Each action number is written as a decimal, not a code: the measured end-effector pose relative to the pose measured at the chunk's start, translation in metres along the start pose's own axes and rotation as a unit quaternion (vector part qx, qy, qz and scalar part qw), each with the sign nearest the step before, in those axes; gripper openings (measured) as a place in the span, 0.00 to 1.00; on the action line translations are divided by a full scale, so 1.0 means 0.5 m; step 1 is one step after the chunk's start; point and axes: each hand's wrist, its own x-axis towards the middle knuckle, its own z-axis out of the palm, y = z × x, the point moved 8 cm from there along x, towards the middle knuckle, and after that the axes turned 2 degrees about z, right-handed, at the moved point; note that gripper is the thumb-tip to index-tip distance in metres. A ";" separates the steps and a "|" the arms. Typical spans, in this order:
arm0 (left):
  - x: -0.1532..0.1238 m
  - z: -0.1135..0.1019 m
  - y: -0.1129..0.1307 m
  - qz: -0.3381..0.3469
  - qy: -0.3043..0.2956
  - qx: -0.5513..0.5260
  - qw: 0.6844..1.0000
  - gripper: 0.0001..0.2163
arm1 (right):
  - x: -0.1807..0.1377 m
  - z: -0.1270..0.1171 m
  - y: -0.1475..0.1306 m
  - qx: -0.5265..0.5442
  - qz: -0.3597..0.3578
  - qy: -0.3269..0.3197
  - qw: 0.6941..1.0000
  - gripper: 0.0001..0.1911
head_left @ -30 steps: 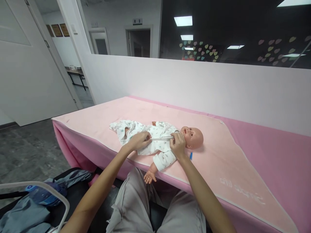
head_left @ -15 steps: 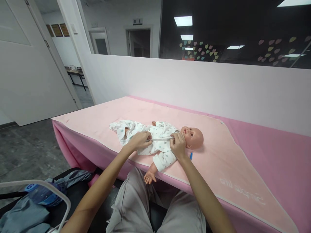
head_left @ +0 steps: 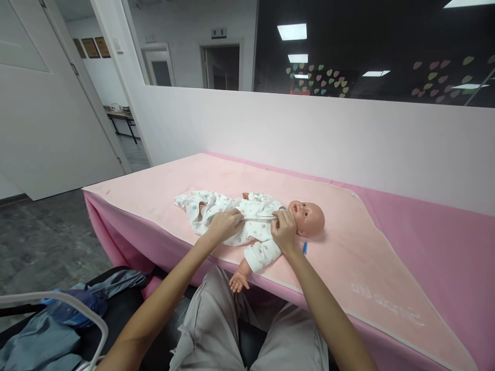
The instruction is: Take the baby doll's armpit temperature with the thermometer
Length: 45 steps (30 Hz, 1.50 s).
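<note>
A baby doll (head_left: 311, 218) lies on its back with its head to the right, dressed in a white patterned onesie (head_left: 253, 234). A pale straight strip along the front of the onesie is stretched between my two hands. My left hand (head_left: 226, 225) is closed on the lower end of this front edge, over the doll's belly. At the neck, my right hand (head_left: 284, 230) pinches the upper end close to the doll's chin. Whether the strip is a zipper or a snap placket I cannot tell. One doll hand (head_left: 240, 278) hangs over the table's near edge.
A pink mat (head_left: 154, 185) covers the table, over a darker pink cloth (head_left: 456, 242). Beside the doll's head lies a small blue object (head_left: 305, 248). At lower left, a chair holds grey clothing (head_left: 38, 340) and a blue bottle (head_left: 73, 308). A white wall (head_left: 309, 139) rises behind.
My left hand has shifted slightly right and up along the onesie's front. My right hand stays at the neck, and the doll lies almost as before.
</note>
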 end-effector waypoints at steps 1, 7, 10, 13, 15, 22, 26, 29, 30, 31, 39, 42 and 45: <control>-0.002 0.001 0.001 -0.003 0.007 0.008 1.000 0.14 | 0.000 0.000 0.000 0.000 0.001 0.000 1.000 0.12; -0.010 0.011 0.013 0.006 0.040 0.034 0.999 0.13 | 0.001 -0.001 -0.002 0.002 -0.003 0.002 1.000 0.12; -0.013 0.012 0.017 0.021 0.057 0.050 0.997 0.11 | 0.000 0.002 0.000 0.004 0.002 -0.004 1.000 0.11; -0.016 0.003 0.019 0.043 0.087 0.071 0.993 0.11 | 0.000 0.003 0.002 0.004 0.006 -0.006 1.000 0.11; -0.019 -0.010 0.021 0.062 0.121 0.083 0.987 0.11 | 0.001 0.002 0.002 0.004 0.007 -0.003 1.000 0.11; -0.025 -0.037 0.008 0.091 0.193 0.056 0.975 0.10 | 0.002 -0.001 0.001 0.013 0.011 -0.001 1.000 0.12; -0.018 -0.012 -0.002 0.079 0.120 0.046 0.989 0.12 | 0.003 -0.002 0.002 0.007 0.018 -0.006 1.000 0.12; -0.013 0.003 -0.006 0.059 0.073 0.043 0.995 0.14 | 0.001 0.002 0.004 0.003 0.028 -0.021 0.999 0.12; -0.012 0.006 -0.008 0.049 0.066 0.033 0.996 0.14 | 0.000 0.003 0.005 0.003 0.031 -0.025 0.999 0.12; -0.011 0.007 -0.010 0.038 0.061 0.022 0.997 0.14 | -0.001 0.004 0.006 0.004 0.034 -0.027 0.999 0.12; 0.017 -0.044 -0.008 0.026 -0.040 -0.028 0.998 0.10 | 0.029 -0.038 0.001 0.007 0.032 -0.001 0.999 0.12; 0.080 -0.086 0.027 0.080 -0.031 -0.112 0.990 0.17 | 0.031 -0.101 0.006 -0.010 0.079 0.012 0.997 0.11; 0.154 -0.082 0.077 0.148 -0.012 -0.283 0.948 0.16 | -0.020 -0.153 0.009 -0.066 0.141 -0.053 0.986 0.10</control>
